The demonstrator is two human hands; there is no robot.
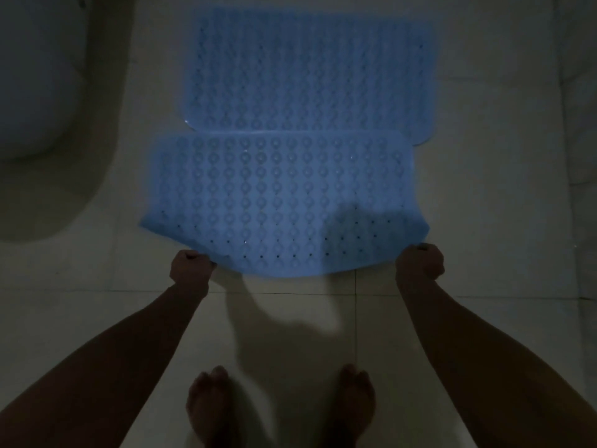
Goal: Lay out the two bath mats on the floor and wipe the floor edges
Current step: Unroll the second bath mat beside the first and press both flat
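Dim light, head view looking straight down. Far left: pale rounded toilet (pixel 35 79) on the tiled floor (pixel 484 221), well apart from the mats. Left hand (pixel 190 266) fisted tight on the near-left corner of the near mat (pixel 277 195). That blue mat is perforated and ring-textured, long axis left-to-right across the view, short axis pointing away from the person. Its near edge is lifted and sags in a curve between the two grips; far edge looks down at floor level. Beyond it the far mat (pixel 310 69), same blue, lies flat, long axis also left-to-right, roughly parallel, offset a bit to the right; the near mat's far edge overlaps or touches its near edge, can't tell which. Bare feet (pixel 213 405) at the bottom, on the tiles, toes toward the mats. Right hand (pixel 420 261) clenched on the near-right corner of the near mat. Hands are wide apart, one per corner.
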